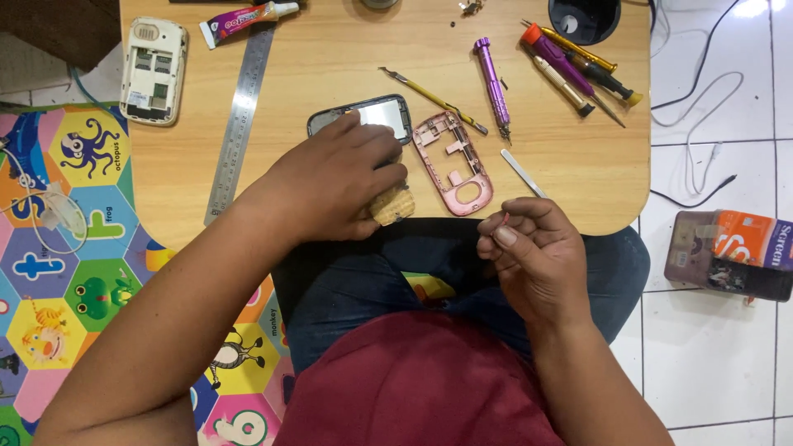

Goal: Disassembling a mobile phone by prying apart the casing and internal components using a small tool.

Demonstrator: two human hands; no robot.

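While the left hand (334,186) presses down on a dark phone front panel (368,116) and a tan ridged part (392,205) at the near edge of the wooden desk (330,58), its fingers are curled over both, with the tan part under the thumb side. Seen from the head camera, the panel's long axis runs roughly left to right, tilted slightly up to the right; its right end is uncovered. Just to its right lies a pink phone frame (454,161), its long axis running from upper left to lower right, rounded end toward the person. Off the desk edge above the lap, the right hand (533,248) has its fingertips pinched together on a tiny reddish item (505,220), too small to identify. Behind the frame lie a purple screwdriver (493,83) pointing toward the person, a yellow-handled pick (434,101), tweezers (522,173), and a steel ruler (239,124).
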